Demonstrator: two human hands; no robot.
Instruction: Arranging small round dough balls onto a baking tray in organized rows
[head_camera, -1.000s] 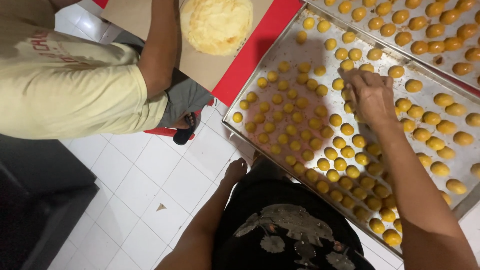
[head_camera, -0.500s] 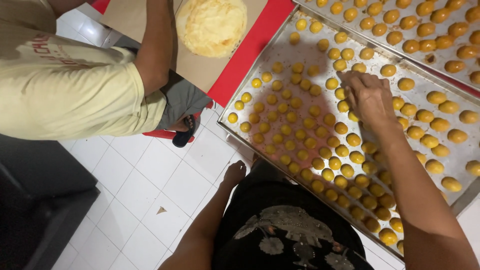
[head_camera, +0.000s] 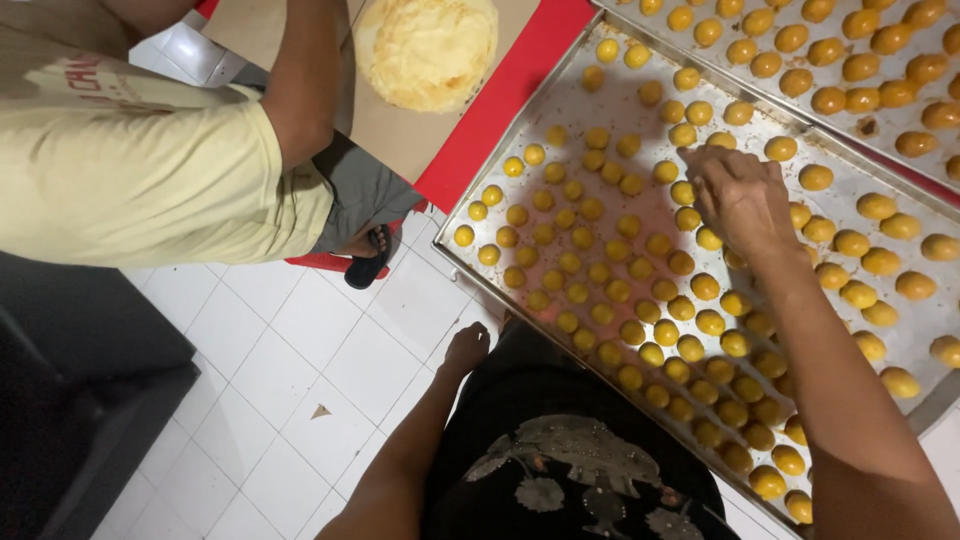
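The right hand (head_camera: 742, 200) rests on the metal tray (head_camera: 640, 90), fingers curled down on a small yellow dough ball (head_camera: 690, 160) at about ten o'clock from the knuckles (what it pinches is hidden). The left hand (head_camera: 467, 350) hangs loosely open, far off by the tray's edge.

— What colours lie round the right hand (head_camera: 740, 200)?

— Glossy yellow-orange dough balls (head_camera: 640, 300) on a dull silver tray (head_camera: 590, 100); those on the second tray (head_camera: 900, 150) beyond the grip look deeper golden-brown.

— And to the grip's left?

— A pale yellow dough round (head_camera: 428, 50) on brown cardboard (head_camera: 400, 130), a red surface (head_camera: 500, 110) edge, white floor tiles (head_camera: 280, 350), a co-worker's pale yellow shirt (head_camera: 130, 170).

— Below the grip?

— A black garment (head_camera: 560, 470) with a grey-gold floral print.
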